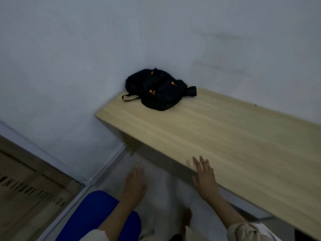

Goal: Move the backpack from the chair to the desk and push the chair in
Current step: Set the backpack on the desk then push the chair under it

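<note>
Backpack [159,90] lies on the desk [225,133], well beyond both hands' spread, empty fingers [202,164].

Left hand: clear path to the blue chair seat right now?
Probably yes. The left hand is open, holds nothing and hovers just beyond the blue chair seat; nothing visible lies between them.

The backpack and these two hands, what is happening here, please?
A person stands at a wooden desk in a corner of the room. The black backpack already lies on the desk, at its far end by the wall, and nobody touches it. Both hands are open and hold nothing: the left hand hangs over the floor, above a blue chair seat, and the right hand is at the near desk edge. The chair is not yet pushed in, it seems.
</note>
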`<state>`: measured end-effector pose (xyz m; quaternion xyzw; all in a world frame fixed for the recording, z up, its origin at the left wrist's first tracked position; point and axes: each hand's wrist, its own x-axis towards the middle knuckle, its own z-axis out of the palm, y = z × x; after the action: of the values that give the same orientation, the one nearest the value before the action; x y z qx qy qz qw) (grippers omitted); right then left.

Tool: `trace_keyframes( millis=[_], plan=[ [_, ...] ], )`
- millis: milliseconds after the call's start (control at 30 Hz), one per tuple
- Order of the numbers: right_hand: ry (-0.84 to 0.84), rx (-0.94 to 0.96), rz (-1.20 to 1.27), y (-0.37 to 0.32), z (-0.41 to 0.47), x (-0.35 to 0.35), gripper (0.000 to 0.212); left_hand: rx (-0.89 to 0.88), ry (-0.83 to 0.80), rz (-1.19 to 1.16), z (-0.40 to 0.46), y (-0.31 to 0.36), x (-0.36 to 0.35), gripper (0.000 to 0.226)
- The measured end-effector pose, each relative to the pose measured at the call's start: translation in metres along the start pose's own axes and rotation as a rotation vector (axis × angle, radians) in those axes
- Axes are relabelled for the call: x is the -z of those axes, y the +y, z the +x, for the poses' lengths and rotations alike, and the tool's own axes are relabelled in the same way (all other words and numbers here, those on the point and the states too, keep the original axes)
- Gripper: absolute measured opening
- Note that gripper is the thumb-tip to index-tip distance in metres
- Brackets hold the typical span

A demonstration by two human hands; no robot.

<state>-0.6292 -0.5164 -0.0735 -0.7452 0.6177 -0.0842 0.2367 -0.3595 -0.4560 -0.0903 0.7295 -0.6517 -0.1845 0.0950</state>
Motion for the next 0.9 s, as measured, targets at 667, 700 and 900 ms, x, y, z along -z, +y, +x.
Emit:
trace_keyframes(
  millis=[667,700,900],
  plan=[
    [0.196,-0.031,0.234,-0.071,-0.292,-0.053,0.070,-0.020,-0.027,-0.089,-0.272,-0.019,-0.030,0.062],
    [0.194,-0.028,0.235,-0.073,-0.302,-0.057,0.070,-0.024,-0.030,-0.089,-0.282,-0.022,-0.033,0.061],
    [0.176,-0.005,0.220,-0.085,-0.374,-0.080,0.068,0.002,-0.035,-0.103,-0.349,-0.037,-0.043,0.064]
  ],
)
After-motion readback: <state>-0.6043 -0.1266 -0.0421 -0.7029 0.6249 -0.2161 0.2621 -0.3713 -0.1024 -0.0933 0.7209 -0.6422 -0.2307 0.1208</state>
